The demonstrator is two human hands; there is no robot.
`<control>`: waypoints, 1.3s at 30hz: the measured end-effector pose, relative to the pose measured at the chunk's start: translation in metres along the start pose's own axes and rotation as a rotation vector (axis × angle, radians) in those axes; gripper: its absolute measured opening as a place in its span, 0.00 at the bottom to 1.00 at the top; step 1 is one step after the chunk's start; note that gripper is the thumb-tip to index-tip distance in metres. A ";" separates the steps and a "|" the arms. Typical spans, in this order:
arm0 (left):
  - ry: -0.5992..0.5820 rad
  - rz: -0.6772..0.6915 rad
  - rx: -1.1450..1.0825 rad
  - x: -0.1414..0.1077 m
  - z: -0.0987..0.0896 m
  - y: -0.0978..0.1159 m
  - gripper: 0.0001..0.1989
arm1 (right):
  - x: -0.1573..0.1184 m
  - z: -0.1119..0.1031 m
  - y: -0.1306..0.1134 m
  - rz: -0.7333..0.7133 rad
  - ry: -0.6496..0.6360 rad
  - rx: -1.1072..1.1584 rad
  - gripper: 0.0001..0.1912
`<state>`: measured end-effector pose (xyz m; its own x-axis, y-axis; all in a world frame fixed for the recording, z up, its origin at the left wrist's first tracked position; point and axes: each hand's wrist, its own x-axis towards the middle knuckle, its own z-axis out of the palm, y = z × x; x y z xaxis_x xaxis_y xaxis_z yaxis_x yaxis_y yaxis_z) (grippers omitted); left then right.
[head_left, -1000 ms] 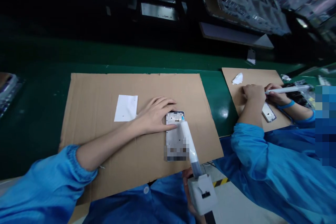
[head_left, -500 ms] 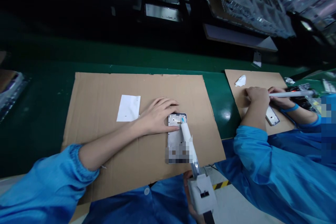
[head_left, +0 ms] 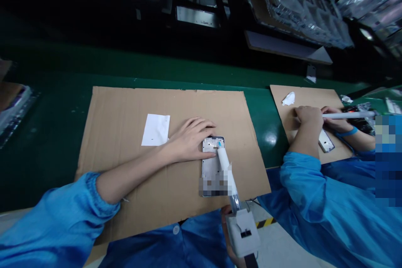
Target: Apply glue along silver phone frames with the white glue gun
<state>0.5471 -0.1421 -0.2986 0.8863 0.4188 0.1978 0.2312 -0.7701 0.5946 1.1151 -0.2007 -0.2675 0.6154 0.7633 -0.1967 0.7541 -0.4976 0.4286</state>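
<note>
A phone frame [head_left: 210,165], metallic with small holes, lies on the brown cardboard sheet [head_left: 125,104]. My left hand [head_left: 191,140] holds it by the upper left part, thumb across its face and fingertips at the top edge. The blue tip of a white tube-shaped tool [head_left: 223,160] meets the upper part of the frame. Below the sheet's front edge, my right hand [head_left: 226,232] is around the tool's boxy grey-white rear end, which hides most of the fingers. A white paper [head_left: 156,130] lies left of my left hand. Blurred blocks cover the frame's lower end.
At the right, a person in blue sleeves [head_left: 301,176] holds a white tube over another cardboard sheet [head_left: 284,111] with a second phone frame [head_left: 325,140]. Plastic trays [head_left: 307,12] stand at the back right. Stacked items [head_left: 15,109] sit at the far left.
The whole view has shifted very slightly. Both my hands, the tool and the phone frame keep nearly the same places relative to one another.
</note>
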 end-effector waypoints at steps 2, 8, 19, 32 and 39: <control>-0.003 0.005 0.006 0.000 0.000 0.000 0.30 | 0.002 0.001 0.003 -0.019 -0.033 -0.067 0.16; -0.007 0.010 0.004 0.001 -0.001 0.000 0.30 | 0.005 -0.002 0.008 -0.065 -0.111 -0.192 0.23; -0.024 0.015 0.016 0.000 -0.001 -0.001 0.31 | 0.009 -0.001 0.011 -0.086 -0.153 -0.248 0.26; -0.030 0.006 0.005 0.001 -0.002 0.000 0.30 | 0.006 -0.004 0.009 -0.089 -0.163 -0.304 0.25; -0.017 0.014 0.013 0.001 -0.002 0.000 0.31 | 0.004 -0.004 0.007 -0.081 -0.161 -0.291 0.27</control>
<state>0.5470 -0.1408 -0.2974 0.8959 0.4003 0.1928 0.2243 -0.7820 0.5816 1.1221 -0.1989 -0.2615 0.6017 0.7093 -0.3672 0.7196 -0.2818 0.6346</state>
